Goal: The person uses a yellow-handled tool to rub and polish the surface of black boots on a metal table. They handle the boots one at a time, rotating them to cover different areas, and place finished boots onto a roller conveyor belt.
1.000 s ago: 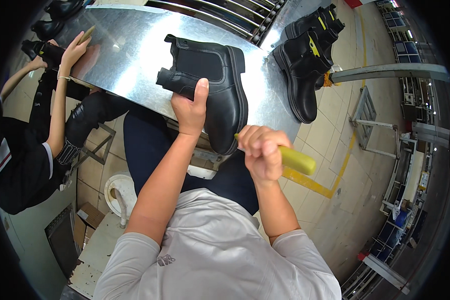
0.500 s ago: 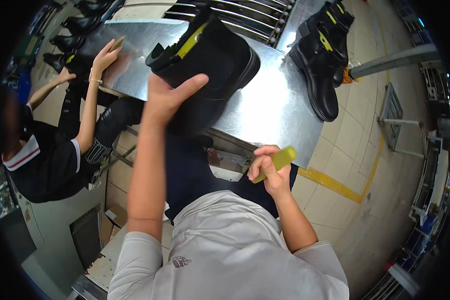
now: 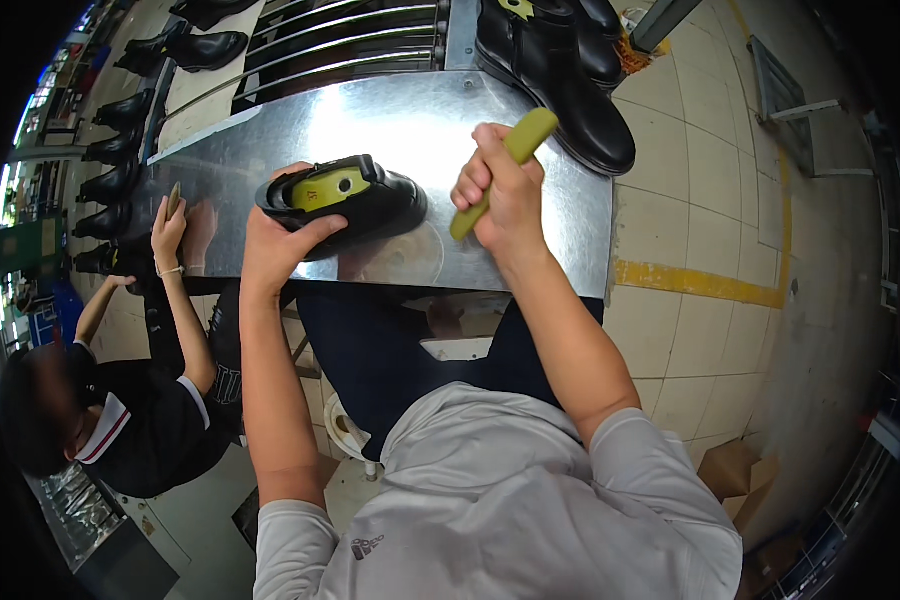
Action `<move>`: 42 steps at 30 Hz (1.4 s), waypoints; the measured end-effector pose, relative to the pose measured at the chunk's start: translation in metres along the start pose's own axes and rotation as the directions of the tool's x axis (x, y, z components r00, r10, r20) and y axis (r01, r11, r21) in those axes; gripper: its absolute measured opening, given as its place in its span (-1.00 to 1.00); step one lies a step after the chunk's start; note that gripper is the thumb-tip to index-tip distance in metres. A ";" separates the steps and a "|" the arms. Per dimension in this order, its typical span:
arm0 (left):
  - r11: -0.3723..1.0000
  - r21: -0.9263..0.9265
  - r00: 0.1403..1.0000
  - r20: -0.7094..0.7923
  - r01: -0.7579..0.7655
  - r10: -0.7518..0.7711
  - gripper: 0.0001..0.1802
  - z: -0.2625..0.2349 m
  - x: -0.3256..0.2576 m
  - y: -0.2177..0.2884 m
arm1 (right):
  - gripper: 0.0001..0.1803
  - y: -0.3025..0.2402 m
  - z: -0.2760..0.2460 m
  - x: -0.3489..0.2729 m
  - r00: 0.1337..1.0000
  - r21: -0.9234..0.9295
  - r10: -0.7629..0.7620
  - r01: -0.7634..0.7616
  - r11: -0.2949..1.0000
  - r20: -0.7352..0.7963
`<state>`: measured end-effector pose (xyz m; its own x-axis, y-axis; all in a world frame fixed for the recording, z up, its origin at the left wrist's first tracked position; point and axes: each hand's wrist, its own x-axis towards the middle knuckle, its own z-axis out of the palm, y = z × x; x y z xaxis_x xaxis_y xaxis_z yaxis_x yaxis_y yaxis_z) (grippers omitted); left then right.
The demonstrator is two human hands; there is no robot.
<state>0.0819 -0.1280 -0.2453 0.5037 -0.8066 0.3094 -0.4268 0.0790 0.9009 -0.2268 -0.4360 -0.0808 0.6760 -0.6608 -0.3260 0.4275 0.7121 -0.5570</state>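
Observation:
My left hand (image 3: 288, 238) grips a black boot (image 3: 395, 212) at its left end, thumb along the near side. The boot's opening faces up and shows a yellow-green inside with a dark round spot. It is over the metal table (image 3: 365, 120); whether its sole touches the top I cannot tell. To the right of the boot, my right hand (image 3: 508, 200) is closed around an oblong olive-green pad (image 3: 534, 132), raised above the table. The pad sticks out past both sides of my fist, apart from the boot.
Finished-looking black boots (image 3: 570, 115) stand at the table's right end. Metal rollers (image 3: 345, 45) run beyond the far edge. At left, a co-worker's hand (image 3: 168, 235) holds a similar pad (image 3: 174, 200), near a row of black boots (image 3: 110, 185).
The boot has been lowered toward the table and turned so its opening faces up. My right hand has risen from near my lap to over the table, still holding the pad.

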 end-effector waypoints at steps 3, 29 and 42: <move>0.996 0.052 0.997 -0.042 0.070 -0.068 -0.29 0.063 0.053 0.074 | -0.70 0.010 -0.004 0.019 0.996 0.057 -0.039 0.043 0.997 -0.078; 0.961 0.242 0.906 -0.424 0.133 -0.019 -0.55 0.178 0.062 0.242 | -0.61 0.007 0.018 0.049 0.986 0.086 -0.160 0.156 0.984 0.038; 0.946 0.257 0.885 -0.462 0.199 -0.060 -0.48 0.183 0.057 0.240 | -0.69 0.016 0.015 0.045 0.924 0.043 -0.358 0.356 0.934 0.136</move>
<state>-0.1289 -0.2622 -0.0669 0.8185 -0.4475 0.3604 -0.4969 -0.2363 0.8350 -0.1804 -0.4503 -0.0926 0.5530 -0.8332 0.0027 0.6654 0.4397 -0.6033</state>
